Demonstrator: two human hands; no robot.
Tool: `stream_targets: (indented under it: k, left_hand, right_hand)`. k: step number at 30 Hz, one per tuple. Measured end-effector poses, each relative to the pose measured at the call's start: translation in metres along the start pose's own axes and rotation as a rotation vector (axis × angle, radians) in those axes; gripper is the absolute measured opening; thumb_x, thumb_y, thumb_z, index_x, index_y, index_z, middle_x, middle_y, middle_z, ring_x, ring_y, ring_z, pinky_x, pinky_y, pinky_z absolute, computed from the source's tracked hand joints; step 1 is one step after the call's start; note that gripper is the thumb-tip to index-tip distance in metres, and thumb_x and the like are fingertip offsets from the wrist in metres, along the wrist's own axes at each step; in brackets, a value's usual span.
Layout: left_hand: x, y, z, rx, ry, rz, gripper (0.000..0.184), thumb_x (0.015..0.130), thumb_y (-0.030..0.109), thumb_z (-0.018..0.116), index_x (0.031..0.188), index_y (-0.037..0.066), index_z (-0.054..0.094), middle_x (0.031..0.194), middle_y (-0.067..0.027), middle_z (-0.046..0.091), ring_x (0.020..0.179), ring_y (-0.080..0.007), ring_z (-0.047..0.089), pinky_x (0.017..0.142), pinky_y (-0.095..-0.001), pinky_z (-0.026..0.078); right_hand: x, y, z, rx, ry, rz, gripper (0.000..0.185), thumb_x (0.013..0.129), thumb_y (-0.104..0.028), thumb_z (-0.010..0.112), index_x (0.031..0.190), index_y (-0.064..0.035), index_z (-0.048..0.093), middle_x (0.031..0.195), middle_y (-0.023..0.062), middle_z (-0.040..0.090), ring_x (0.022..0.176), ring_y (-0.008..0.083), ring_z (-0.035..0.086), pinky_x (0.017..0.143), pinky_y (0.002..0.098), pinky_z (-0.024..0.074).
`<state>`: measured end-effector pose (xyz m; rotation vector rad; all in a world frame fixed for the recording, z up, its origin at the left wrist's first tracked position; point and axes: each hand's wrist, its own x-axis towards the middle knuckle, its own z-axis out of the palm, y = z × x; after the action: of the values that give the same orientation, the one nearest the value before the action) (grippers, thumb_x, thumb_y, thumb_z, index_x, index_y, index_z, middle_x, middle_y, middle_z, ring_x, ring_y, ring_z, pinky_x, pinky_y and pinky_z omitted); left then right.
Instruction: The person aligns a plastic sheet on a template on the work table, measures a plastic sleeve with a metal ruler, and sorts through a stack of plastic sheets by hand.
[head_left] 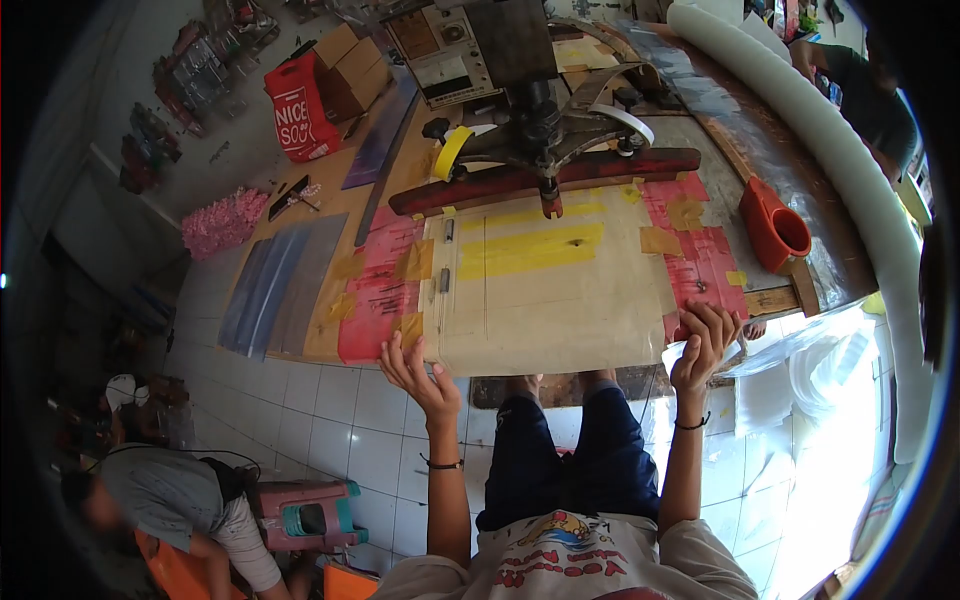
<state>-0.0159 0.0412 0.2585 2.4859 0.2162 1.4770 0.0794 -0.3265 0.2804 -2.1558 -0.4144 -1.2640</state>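
Observation:
My left hand (pixel 420 380) rests its fingers on the front edge of a beige sheet-covered work bed (pixel 545 325), with the thumb apart. At the bed's right front corner, my right hand (pixel 706 345) lies with spread, slightly bent fingers over a red strip (pixel 712 262). Another red strip (pixel 375 295) runs along the left side, patched with brown tape. Yellow tape (pixel 530 250) crosses the bed's middle. Above its back edge stands a press machine (pixel 540 120) with a long dark red bar (pixel 610 172). Whether a thin clear film lies under my fingers, I cannot tell.
An orange-red tape dispenser (pixel 775 226) stands at right, beside a long white roll (pixel 800 95). Clear plastic sheets (pixel 285 285), a red bag (pixel 302 108) and pink material (pixel 226 222) are at left. One person (pixel 180 500) bends at lower left; another (pixel 865 105) is at upper right.

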Motion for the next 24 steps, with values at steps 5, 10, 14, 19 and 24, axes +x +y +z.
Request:
stream_targets:
  k: [5, 10, 14, 19, 24]
  left_hand:
    - [0.0001, 0.0003, 0.0045, 0.011, 0.037, 0.005, 0.044, 0.097, 0.031, 0.036, 0.128, 0.003, 0.050, 0.144, -0.0217, 0.040, 0.138, -0.0430, 0.026, 0.113, -0.0597, 0.013]
    - [0.0004, 0.0054, 0.0032, 0.011, 0.030, -0.023, 0.044, 0.097, 0.030, 0.036, 0.128, 0.002, 0.050, 0.144, -0.0218, 0.040, 0.138, -0.0432, 0.026, 0.113, -0.0598, 0.014]
    - [0.0011, 0.0051, 0.0026, 0.011, 0.028, -0.012, 0.044, 0.097, 0.029, 0.035, 0.129, 0.002, 0.050, 0.144, -0.0217, 0.040, 0.139, -0.0431, 0.026, 0.113, -0.0595, 0.014]
    - [0.0009, 0.0042, 0.0020, 0.007, 0.018, -0.008, 0.044, 0.097, 0.029, 0.035, 0.129, 0.002, 0.049, 0.144, -0.0218, 0.039, 0.139, -0.0424, 0.025, 0.113, -0.0592, 0.014]
    - [0.0013, 0.0039, 0.0031, 0.014, 0.015, 0.001, 0.044, 0.097, 0.029, 0.035, 0.130, 0.002, 0.048, 0.145, -0.0218, 0.038, 0.139, -0.0420, 0.025, 0.114, -0.0595, 0.013]
  right_hand:
    - [-0.0037, 0.0034, 0.0016, -0.002, 0.000, 0.007, 0.048, 0.103, -0.033, 0.031, 0.096, -0.0077, 0.071, 0.107, 0.0071, 0.067, 0.112, 0.0277, 0.054, 0.112, 0.0473, 0.0219]
    - [-0.0013, 0.0031, 0.0010, -0.001, -0.003, -0.014, 0.048, 0.103, -0.033, 0.031, 0.095, -0.0073, 0.071, 0.106, 0.0078, 0.067, 0.111, 0.0276, 0.054, 0.111, 0.0473, 0.0226]
    - [-0.0011, 0.0023, -0.0002, -0.015, -0.012, -0.014, 0.049, 0.103, -0.032, 0.030, 0.095, -0.0058, 0.070, 0.105, 0.0087, 0.067, 0.110, 0.0283, 0.055, 0.111, 0.0477, 0.0236]
    - [0.0005, 0.0013, 0.0001, -0.009, -0.005, -0.026, 0.048, 0.103, -0.031, 0.030, 0.096, -0.0054, 0.070, 0.105, 0.0083, 0.067, 0.111, 0.0280, 0.054, 0.111, 0.0470, 0.0231]
    - [-0.0017, 0.0038, 0.0015, -0.027, -0.011, -0.029, 0.047, 0.103, -0.030, 0.030, 0.096, -0.0056, 0.070, 0.107, 0.0079, 0.067, 0.112, 0.0274, 0.054, 0.110, 0.0467, 0.0235]
